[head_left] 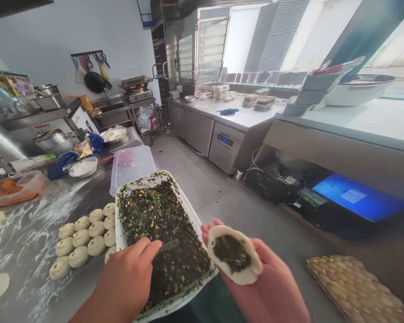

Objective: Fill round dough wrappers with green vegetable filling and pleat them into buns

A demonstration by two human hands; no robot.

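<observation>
My left hand (128, 280) is closed round a thin flat spatula (170, 245) whose tip lies on the filling. That dark green chopped filling with pale bits fills a white rectangular tray (121, 233) at the steel table's edge. My right hand (272, 287) is held palm up beside the tray, fingers cupped under a round dough wrapper (234, 260). A dab of the same green filling sits in the wrapper's middle.
Several shaped dough pieces (82, 240) lie in rows on the floured steel table (27, 251) left of the tray. A clear lidded box (131, 163) stands behind it. A woven tray (353, 287) sits low at the right. Steel counters (242, 116) and a lit screen (357, 197) line the tiled floor.
</observation>
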